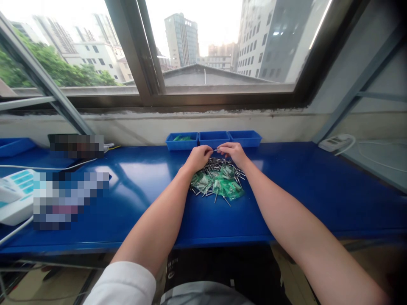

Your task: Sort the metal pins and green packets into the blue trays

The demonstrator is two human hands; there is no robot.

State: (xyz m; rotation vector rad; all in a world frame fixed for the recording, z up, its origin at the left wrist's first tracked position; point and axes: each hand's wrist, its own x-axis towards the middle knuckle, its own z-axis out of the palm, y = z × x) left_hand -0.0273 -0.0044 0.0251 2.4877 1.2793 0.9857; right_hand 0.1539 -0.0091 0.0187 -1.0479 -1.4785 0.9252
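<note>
My left hand [202, 156] is closed in a pinch at one end of a thin metal rod [215, 150]. At the rod's other end are the pinched fingertips of my right hand [231, 153]. Both hands hover over the far side of a heap of loose metal rods [212, 166] on the blue tabletop. Several green plastic packets [230, 189] lie on the near part of the heap, with small pieces inside that are too small to name. Just beyond my hands stand three blue bins in a row; green packets show in the left bin [182, 146].
The middle bin [214, 141] and right bin [244, 143] stand against the wall below the window. A white device [15, 199] with teal compartments sits at the left, beside blurred items. A white power strip [336, 142] with a cable lies at the far right.
</note>
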